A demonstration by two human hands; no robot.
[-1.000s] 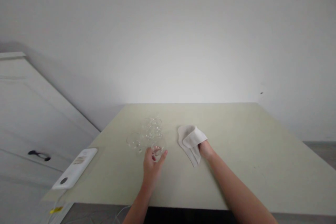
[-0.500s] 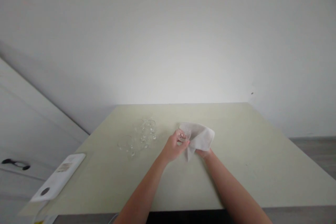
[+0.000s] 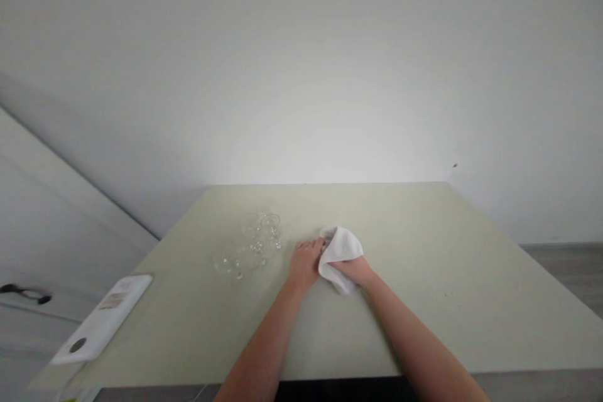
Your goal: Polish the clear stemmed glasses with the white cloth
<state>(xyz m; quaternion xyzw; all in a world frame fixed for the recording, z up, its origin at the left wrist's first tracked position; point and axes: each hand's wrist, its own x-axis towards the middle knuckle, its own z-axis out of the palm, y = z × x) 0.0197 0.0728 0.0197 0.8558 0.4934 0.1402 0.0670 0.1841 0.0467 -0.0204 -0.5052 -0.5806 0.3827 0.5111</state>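
Observation:
Over the middle of the table, my left hand (image 3: 305, 260) is closed on a small clear glass, now almost wholly covered by a white cloth (image 3: 343, 244). Its fingertips reach the cloth's left edge. My right hand (image 3: 354, 270) grips the cloth from the right, bunching it around the glass, and its fingers are partly under the folds. To the left of my hands stand several clear stemmed glasses (image 3: 270, 221). They are see-through and overlap, so their outlines are hard to separate.
The pale table (image 3: 424, 314) meets a white wall (image 3: 330, 75) at the back. On its left edge lies a white flat device (image 3: 101, 320) with a dark round spot and a cable. A white cabinet with a black handle (image 3: 26, 293) stands at the left.
The cloth has gone from spread over my right hand to gathered around the glass. My right hand has moved left, and the glass has passed from plain sight to mostly hidden.

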